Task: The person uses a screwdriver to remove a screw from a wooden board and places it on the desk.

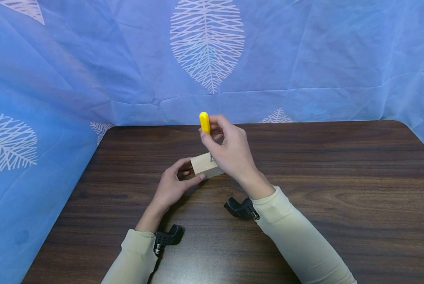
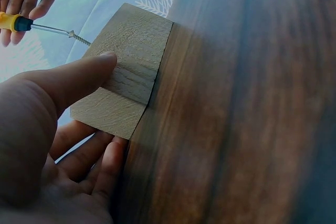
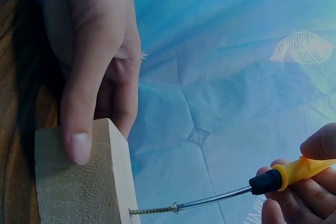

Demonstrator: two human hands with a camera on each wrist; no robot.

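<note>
A pale wooden block lies on the dark table, its left end gripped between the thumb and fingers of my left hand. From the block's upper face rises a screw, partly sunk, with most of its thread showing. My right hand pinches the yellow handle of a screwdriver above the block. In the right wrist view the metal shaft meets the screw head, in line with the screw. A black collar joins handle and shaft in the left wrist view.
The brown wood-grain table spreads around both hands. Behind it and to the left hangs a blue cloth with white leaf patterns. Black wrist-worn mounts stick out from both pale sleeves, low over the table.
</note>
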